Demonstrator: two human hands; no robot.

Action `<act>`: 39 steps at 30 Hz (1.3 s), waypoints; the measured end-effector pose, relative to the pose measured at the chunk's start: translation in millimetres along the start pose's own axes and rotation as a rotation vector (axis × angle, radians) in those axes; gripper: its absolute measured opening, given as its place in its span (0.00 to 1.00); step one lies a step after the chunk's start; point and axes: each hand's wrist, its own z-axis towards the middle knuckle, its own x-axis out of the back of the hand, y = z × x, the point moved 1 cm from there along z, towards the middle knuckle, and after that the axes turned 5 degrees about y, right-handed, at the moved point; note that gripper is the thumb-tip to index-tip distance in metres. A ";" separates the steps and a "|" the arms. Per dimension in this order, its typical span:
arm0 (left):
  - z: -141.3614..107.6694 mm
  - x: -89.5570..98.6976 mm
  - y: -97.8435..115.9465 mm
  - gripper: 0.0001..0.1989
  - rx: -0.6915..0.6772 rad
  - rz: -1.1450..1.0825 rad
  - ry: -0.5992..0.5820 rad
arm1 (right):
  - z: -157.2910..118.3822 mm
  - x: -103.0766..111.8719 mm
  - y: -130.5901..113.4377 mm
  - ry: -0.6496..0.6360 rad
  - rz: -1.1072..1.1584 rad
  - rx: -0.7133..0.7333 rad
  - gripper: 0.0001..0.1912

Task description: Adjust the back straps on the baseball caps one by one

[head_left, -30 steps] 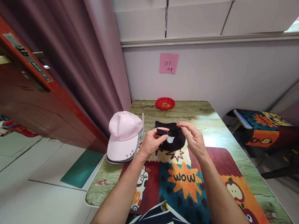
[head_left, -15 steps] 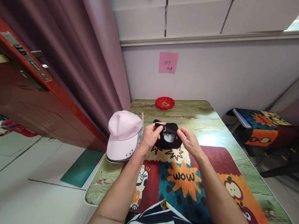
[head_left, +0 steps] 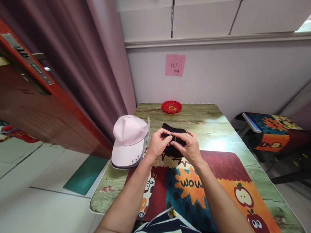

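Note:
A black cap (head_left: 174, 128) rests at the far edge of the patterned mat, partly covered by my fingers. Both hands pinch its back strap, where a small metal buckle shows between them. My left hand (head_left: 157, 145) grips the strap at the left, thumb against fingertips. From the right, my right hand (head_left: 189, 147) closes thumb and index finger on the same strap, almost touching the left fingers. A pale pink cap (head_left: 130, 130) with small rings on its brim sits just left of my left hand, brim toward me.
The wood-patterned table (head_left: 206, 116) carries a colourful mat (head_left: 218, 163) and, at the back, a red scalloped dish (head_left: 171, 107). A pink note (head_left: 175, 65) sticks to the wall. An open door (head_left: 38, 112) and a curtain (head_left: 101, 56) stand at the left.
My right hand has moved left along the black cap's strap to meet my left hand at the buckle. The opening in the cap's back is now covered by my fingers.

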 end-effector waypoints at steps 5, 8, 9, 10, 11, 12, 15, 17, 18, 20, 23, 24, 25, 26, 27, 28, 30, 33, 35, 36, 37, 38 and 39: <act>-4.9 6.4 -1.8 0.07 -0.018 0.013 0.028 | -1.0 -4.4 2.4 0.062 0.005 -0.018 0.12; -6.0 11.1 -1.4 0.05 -0.047 0.072 0.045 | 0.4 -4.4 4.1 0.045 0.038 -0.070 0.13; -5.9 12.4 -0.8 0.04 -0.053 0.080 0.045 | 1.0 -4.5 4.5 0.040 0.051 -0.086 0.13; -5.5 13.4 -0.1 0.04 -0.052 0.076 0.040 | 1.4 -4.7 5.0 0.035 0.064 -0.097 0.13; -4.9 14.2 0.7 0.04 -0.046 0.066 0.029 | 1.7 -4.8 5.5 0.026 0.080 -0.104 0.14; -4.0 14.8 1.6 0.04 -0.038 0.052 0.016 | 1.8 -4.8 6.2 0.015 0.094 -0.108 0.15; -1.0 16.3 3.5 0.05 -0.023 0.025 -0.011 | 0.6 -2.5 9.0 -0.012 0.111 -0.110 0.22; 0.5 17.3 3.6 0.05 -0.027 0.023 -0.020 | -1.5 0.8 11.5 -0.011 0.107 -0.106 0.24; 0.8 17.8 3.2 0.06 -0.032 0.024 -0.025 | -2.6 2.8 12.6 -0.008 0.100 -0.102 0.22; 0.9 19.1 1.9 0.06 -0.042 0.035 -0.044 | -4.5 7.0 13.4 -0.007 0.078 -0.086 0.17; 0.3 21.2 1.2 0.05 -0.047 0.067 -0.084 | -4.5 14.2 7.5 0.003 0.025 -0.027 0.19; 0.1 22.0 2.3 0.05 -0.052 0.087 -0.091 | -3.6 16.7 2.8 0.027 -0.006 0.003 0.21; -0.2 22.6 4.5 0.05 -0.069 0.117 -0.088 | -2.3 19.0 -3.2 0.058 -0.043 0.037 0.23; -0.7 23.0 7.7 0.05 -0.103 0.159 -0.077 | -0.8 20.9 -10.6 0.090 -0.084 0.070 0.24; -1.6 23.1 11.9 0.04 -0.155 0.209 -0.060 | 0.9 22.3 -18.8 0.116 -0.124 0.096 0.21; -3.1 22.8 16.8 0.04 -0.213 0.265 -0.039 | 2.5 23.0 -27.5 0.130 -0.156 0.109 0.18; -7.6 21.6 26.4 0.04 -0.301 0.362 -0.004 | 5.2 22.5 -43.9 0.109 -0.164 0.107 0.12; -15.5 20.0 34.0 0.07 -0.290 0.384 0.000 | 6.9 19.8 -59.2 0.025 -0.023 0.057 0.12; -18.5 19.6 32.0 0.10 -0.194 0.310 -0.053 | 6.4 18.7 -59.7 -0.037 0.108 -0.021 0.13; -18.5 19.5 29.4 0.12 -0.137 0.253 -0.085 | 5.8 18.6 -57.2 -0.058 0.165 -0.070 0.13; -17.3 19.2 26.4 0.15 -0.084 0.190 -0.113 | 5.2 18.8 -53.4 -0.071 0.215 -0.119 0.14; -15.0 18.5 23.5 0.18 -0.045 0.132 -0.140 | 4.5 19.3 -48.7 -0.074 0.261 -0.160 0.13; -11.7 17.3 21.3 0.21 -0.023 0.092 -0.170 | 3.8 20.0 -43.7 -0.071 0.307 -0.191 0.13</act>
